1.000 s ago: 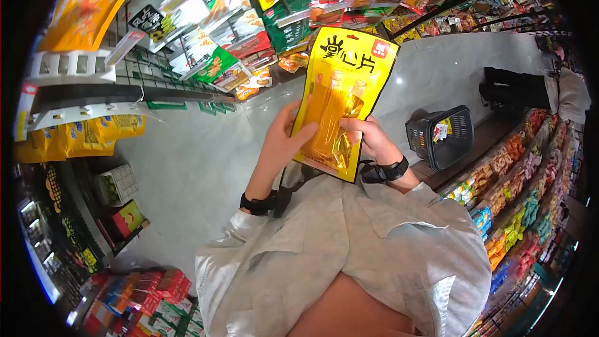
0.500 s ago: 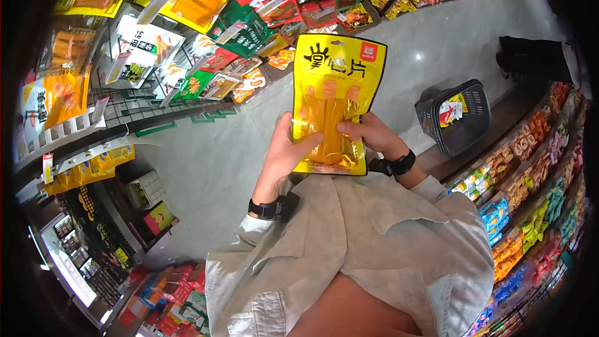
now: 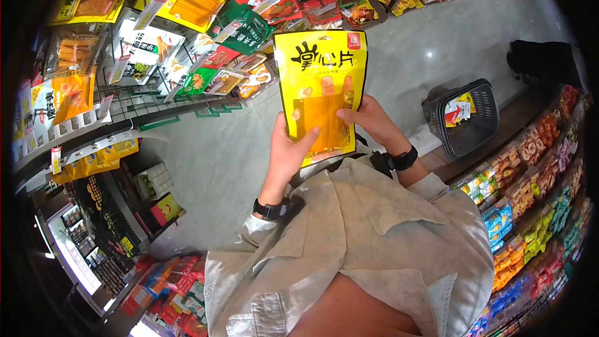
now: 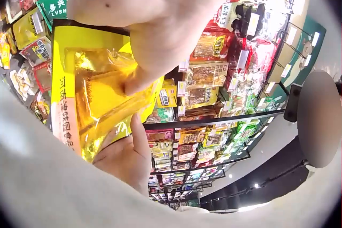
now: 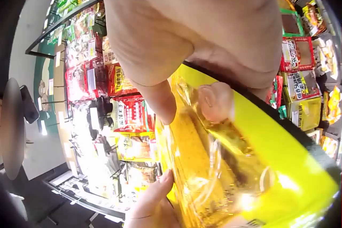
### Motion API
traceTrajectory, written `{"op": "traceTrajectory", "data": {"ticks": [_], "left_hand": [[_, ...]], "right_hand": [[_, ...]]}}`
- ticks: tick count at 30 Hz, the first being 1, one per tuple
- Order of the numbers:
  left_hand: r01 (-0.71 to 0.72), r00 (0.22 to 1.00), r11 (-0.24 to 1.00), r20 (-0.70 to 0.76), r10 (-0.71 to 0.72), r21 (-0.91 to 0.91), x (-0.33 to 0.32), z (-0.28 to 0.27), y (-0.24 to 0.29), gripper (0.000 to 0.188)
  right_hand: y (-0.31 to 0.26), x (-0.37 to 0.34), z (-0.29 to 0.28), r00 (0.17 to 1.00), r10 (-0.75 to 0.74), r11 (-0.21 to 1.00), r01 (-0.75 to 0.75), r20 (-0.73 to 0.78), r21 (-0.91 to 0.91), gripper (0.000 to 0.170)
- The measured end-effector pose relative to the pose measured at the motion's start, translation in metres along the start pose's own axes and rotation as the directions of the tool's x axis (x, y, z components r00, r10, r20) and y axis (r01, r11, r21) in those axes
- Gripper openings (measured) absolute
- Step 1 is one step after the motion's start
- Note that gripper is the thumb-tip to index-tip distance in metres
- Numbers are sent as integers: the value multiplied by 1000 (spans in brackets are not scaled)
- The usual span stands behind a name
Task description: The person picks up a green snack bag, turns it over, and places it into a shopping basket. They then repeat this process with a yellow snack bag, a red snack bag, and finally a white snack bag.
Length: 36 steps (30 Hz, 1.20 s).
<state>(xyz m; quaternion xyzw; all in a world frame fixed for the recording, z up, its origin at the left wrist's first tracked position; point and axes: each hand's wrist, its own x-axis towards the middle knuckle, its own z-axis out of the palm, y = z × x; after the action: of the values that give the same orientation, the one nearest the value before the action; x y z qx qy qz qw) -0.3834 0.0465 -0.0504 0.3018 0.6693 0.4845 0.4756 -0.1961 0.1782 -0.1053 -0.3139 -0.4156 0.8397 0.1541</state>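
A yellow snack packet [image 3: 319,62] with a black edge, large dark lettering and a clear window is held up in front of the body. Orange-brown strips show through the window. My left hand [image 3: 288,153] grips its lower left side, thumb across the front. On the opposite edge my right hand [image 3: 377,128] pinches it the same way, thumb on the window. In the left wrist view the packet [image 4: 99,94] appears from the side, beneath the left hand [image 4: 155,30]. The right wrist view has the shiny window of the packet [image 5: 214,158] close up, under the right hand [image 5: 197,30].
A wire rack [image 3: 128,109] of hanging snack packets stands at the left and front. A dark basket [image 3: 440,118] with packets in it sits on the grey floor [image 3: 231,168] to the right. Shelves of colourful small packs [image 3: 511,212] line the right side.
The packet has shifted left in the head view and stands less tilted, with both hands still holding it. The view has turned, bringing more of the rack in and moving the basket right.
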Motion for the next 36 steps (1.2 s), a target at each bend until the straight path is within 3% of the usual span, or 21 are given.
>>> {"op": "traceTrajectory", "data": {"ticks": [3,6,12,16,23,27,32,33,36], "left_hand": [[-17,1000,1000,-7,17,13,-4,-1,-5,53],[-12,998,1000,-58,11,-12,-7,-1,-2,43],[-10,1000,989,-16,13,149,-12,-24,-7,58],[6,998,987,-66,5,161,-14,-50,0,62],[-2,989,979,-146,32,206,-11,-139,-3,60],[-46,981,980,-176,81,193,-11,-204,-24,57],[-50,986,998,-157,54,32,-13,-272,-50,52],[-36,989,999,-146,34,-7,-12,-282,-53,52],[-110,985,991,-145,98,-79,-13,-302,-55,51]], "right_hand": [[2,-4,10,999,-43,996,44,-15,73,44],[9,-2,13,999,-52,996,52,-4,76,47],[18,14,34,1000,8,1000,-7,-8,22,52],[23,36,72,997,-17,1000,16,-69,-15,52],[22,80,160,991,-70,991,56,-113,-124,48],[30,108,208,997,-15,986,2,-80,-166,48],[34,132,265,993,83,957,-102,-80,-271,38],[39,136,275,998,29,977,-39,-51,-209,37],[44,147,296,998,41,976,-50,-47,-211,36]]}}
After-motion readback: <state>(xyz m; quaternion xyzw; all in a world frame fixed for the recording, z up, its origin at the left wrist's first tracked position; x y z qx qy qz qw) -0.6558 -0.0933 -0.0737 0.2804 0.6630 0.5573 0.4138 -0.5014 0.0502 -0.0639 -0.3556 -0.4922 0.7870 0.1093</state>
